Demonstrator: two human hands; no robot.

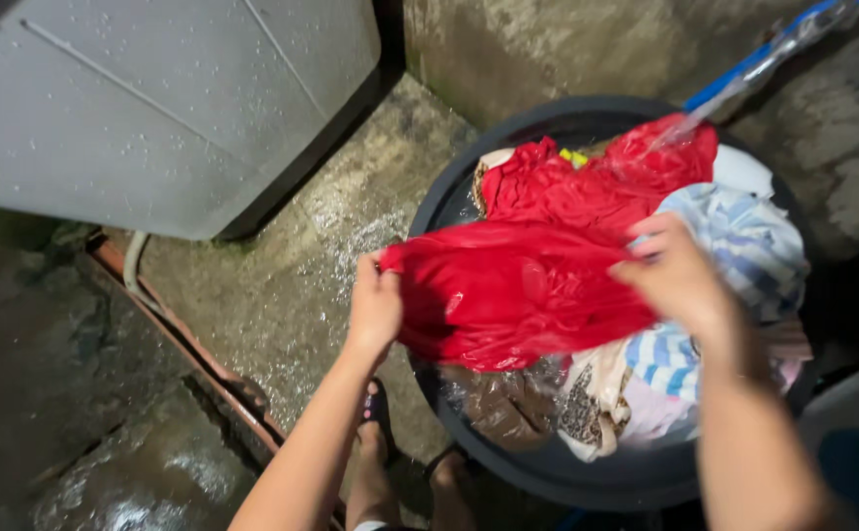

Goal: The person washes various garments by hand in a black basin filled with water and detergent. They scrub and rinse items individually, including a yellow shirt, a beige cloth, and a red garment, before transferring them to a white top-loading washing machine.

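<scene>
Grey and beaded with droplets, a big appliance casing [154,98] fills the far left, standing on wet concrete floor [272,295] that glistens where water has splashed. A rusty metal strip [183,344] runs along the ground below it, with a pale hose [134,270] curling out from under the casing.

Moving right, the left hand [375,305] is closed in a pinch on the left edge of a wet red garment [528,285], thumb and fingers gathered over a fold of cloth. The person's sandalled feet [380,433] stand just beside the near rim of the tub.

That garment is stretched wide between both hands above a dark round tub [547,472], probably so the soaked cloth opens flat and drips back into the tub rather than onto the floor. More red fabric trails behind it toward the far side, under a stream from a blue-handled hose [764,59].

To the right, the right hand [680,275] clamps the garment's other edge, fingers curled shut on it. Beneath lie a blue-and-white striped cloth [744,246], brown and patterned pieces [547,403], all heaped in the tub.
</scene>
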